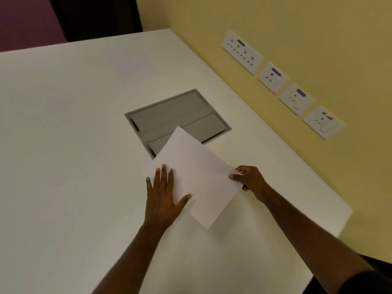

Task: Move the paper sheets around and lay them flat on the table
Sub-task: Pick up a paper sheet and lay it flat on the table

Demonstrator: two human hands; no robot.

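Observation:
A white paper sheet [197, 175] lies at an angle on the white table [63, 145], its far corner over the grey hatch. My left hand [164, 196] rests flat with fingers spread on the sheet's left edge, thumb on the paper. My right hand [249, 182] pinches the sheet's right corner between thumb and fingers. Whether there is more than one sheet in the stack cannot be told.
A grey recessed cable hatch [169, 115] is set into the table beyond the sheet. The yellow wall [297, 28] on the right carries several white socket plates [242, 50]. The table's right edge runs close to the wall.

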